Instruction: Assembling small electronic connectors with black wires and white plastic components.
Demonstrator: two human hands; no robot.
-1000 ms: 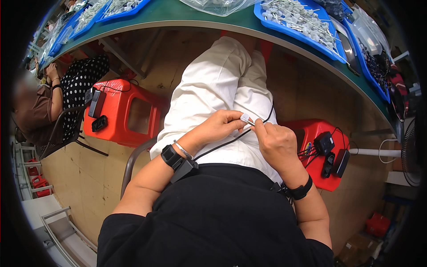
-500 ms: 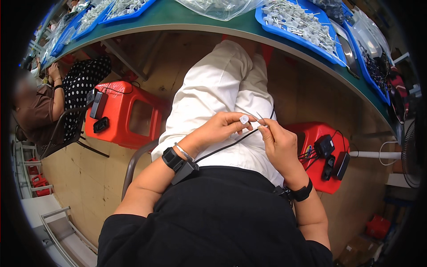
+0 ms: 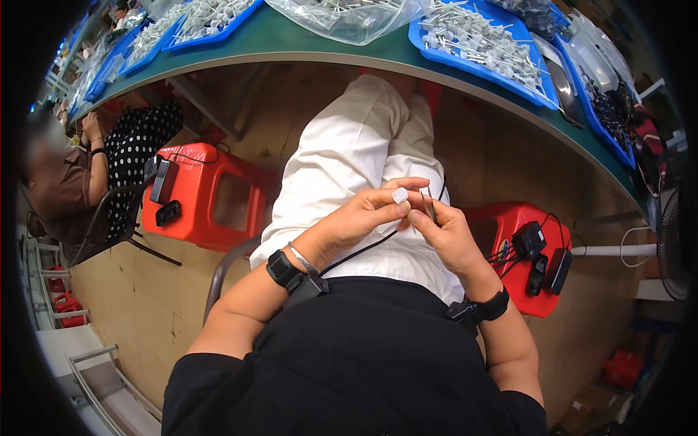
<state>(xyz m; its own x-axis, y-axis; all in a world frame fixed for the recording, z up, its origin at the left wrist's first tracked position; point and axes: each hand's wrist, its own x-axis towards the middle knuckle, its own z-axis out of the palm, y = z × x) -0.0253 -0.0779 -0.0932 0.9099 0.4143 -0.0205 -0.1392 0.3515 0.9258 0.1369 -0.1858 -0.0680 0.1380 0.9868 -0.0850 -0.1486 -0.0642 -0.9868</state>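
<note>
Above my lap, my left hand (image 3: 363,216) pinches a small whitish plastic piece (image 3: 400,195) with a squarish head between thumb and fingers. Close against it, my right hand (image 3: 452,238) is closed on a thin metal tool (image 3: 428,203), whose narrow end points up and away from me. The fingertips of both hands nearly meet, and I cannot make out whether the tool touches the piece. Fingers hide most of the tool, so its exact kind does not show.
A green table (image 3: 320,51) curves ahead, bearing a blue tray (image 3: 436,54) of similar whitish pieces and a clear plastic bag (image 3: 356,30). Red stools (image 3: 190,214) with black devices flank me. At left sits another person (image 3: 69,182); a fan (image 3: 672,251) stands at right.
My hands have drawn closer together. The metal tool has turned more upright and now sits beside the whitish piece, and my left fingers reach further toward the right hand.
</note>
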